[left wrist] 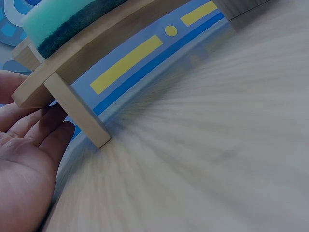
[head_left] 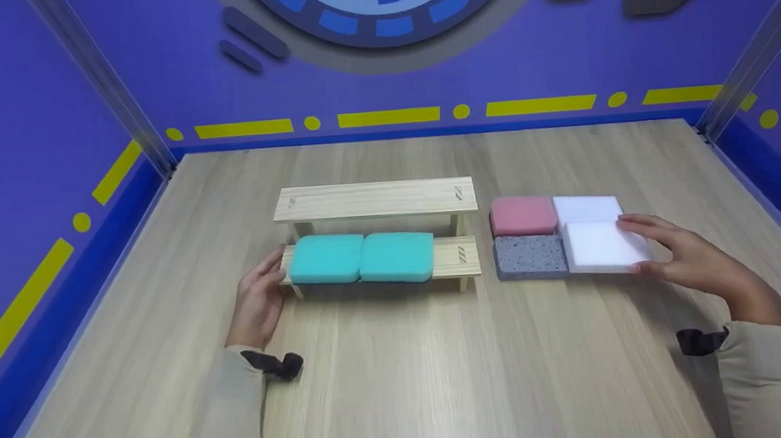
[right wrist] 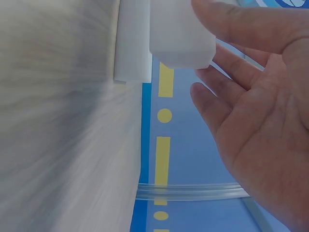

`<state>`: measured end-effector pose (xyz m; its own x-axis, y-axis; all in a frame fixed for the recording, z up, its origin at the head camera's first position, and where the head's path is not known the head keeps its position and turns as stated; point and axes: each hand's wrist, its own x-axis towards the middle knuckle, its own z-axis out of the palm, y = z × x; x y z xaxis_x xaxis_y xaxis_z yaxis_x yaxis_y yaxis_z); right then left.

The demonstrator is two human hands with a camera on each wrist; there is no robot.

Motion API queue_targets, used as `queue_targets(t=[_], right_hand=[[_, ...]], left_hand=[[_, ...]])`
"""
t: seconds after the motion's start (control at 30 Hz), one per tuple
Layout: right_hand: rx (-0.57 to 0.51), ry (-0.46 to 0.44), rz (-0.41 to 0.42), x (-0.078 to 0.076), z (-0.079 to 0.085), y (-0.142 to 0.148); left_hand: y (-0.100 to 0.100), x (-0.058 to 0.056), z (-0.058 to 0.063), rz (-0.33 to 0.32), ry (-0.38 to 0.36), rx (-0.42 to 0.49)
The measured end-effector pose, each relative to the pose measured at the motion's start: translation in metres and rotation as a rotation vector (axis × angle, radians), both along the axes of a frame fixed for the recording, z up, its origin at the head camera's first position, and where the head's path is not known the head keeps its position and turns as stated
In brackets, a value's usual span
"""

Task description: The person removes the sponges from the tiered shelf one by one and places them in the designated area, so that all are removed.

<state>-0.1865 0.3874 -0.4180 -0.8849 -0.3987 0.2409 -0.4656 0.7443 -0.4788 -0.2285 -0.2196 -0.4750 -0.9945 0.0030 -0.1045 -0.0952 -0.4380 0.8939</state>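
The left hand (head_left: 257, 300) grips the lower step (head_left: 447, 257) of a wooden rack (head_left: 372, 198), beside two teal sponges (head_left: 328, 258); the right hand (head_left: 699, 262) pinches a white sponge (head_left: 602, 247) near the grey sponge (head_left: 531, 257).

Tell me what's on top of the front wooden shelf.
A turquoise sponge and a second turquoise sponge lie side by side on the front shelf, leaving its right end bare. The wood directly beneath them is covered, so anything there can't be seen.

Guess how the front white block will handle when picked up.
The front white block looks like foam, so probably light. Straight edges in the right hand suggest it isn't floppy. Flat-faced, it seems unlikely to roll.
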Motion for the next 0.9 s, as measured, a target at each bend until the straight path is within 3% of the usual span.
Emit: queue_targets(t=[0.3, 0.73, 0.9], right_hand=[[-0.038, 0.02, 0.014, 0.0, -0.007, 0.007], [-0.017, -0.092, -0.029, 0.0, -0.009, 0.01], [-0.017, -0.089, -0.025, 0.0, -0.013, 0.01]], left_hand=[[0.0, 0.001, 0.001, 0.002, 0.014, -0.012], [0.0, -0.001, -0.003, 0.013, 0.025, 0.002], [0.0, -0.001, -0.002, 0.005, 0.014, 0.005]])
